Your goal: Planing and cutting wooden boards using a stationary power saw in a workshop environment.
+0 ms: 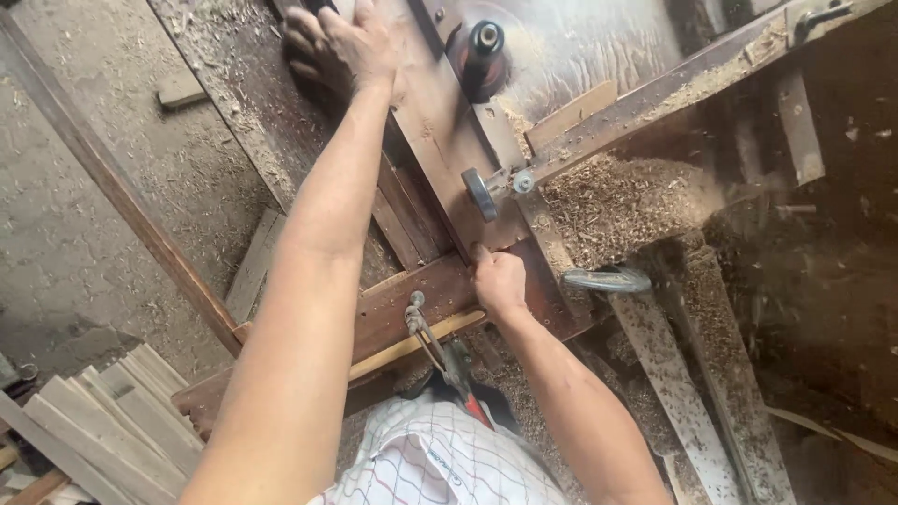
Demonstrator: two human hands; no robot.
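Observation:
My left hand (339, 45) lies flat, fingers spread, on the far end of a long dark wooden plank (440, 140) resting on the machine table. My right hand (496, 281) is curled against the near end of the same plank, by the table's front edge. A spinning cutter head (484, 56) with a dark spindle stands just right of the plank, level with my left hand. A wooden fence (655, 89) runs off diagonally to the right of it.
Wood shavings (617, 201) are heaped right of the plank. A round metal knob (482, 194) and a metal handle (606, 279) stick out near my right hand. Pale cut boards (103, 421) are stacked bottom left. A clamp (426, 337) hangs under the front edge.

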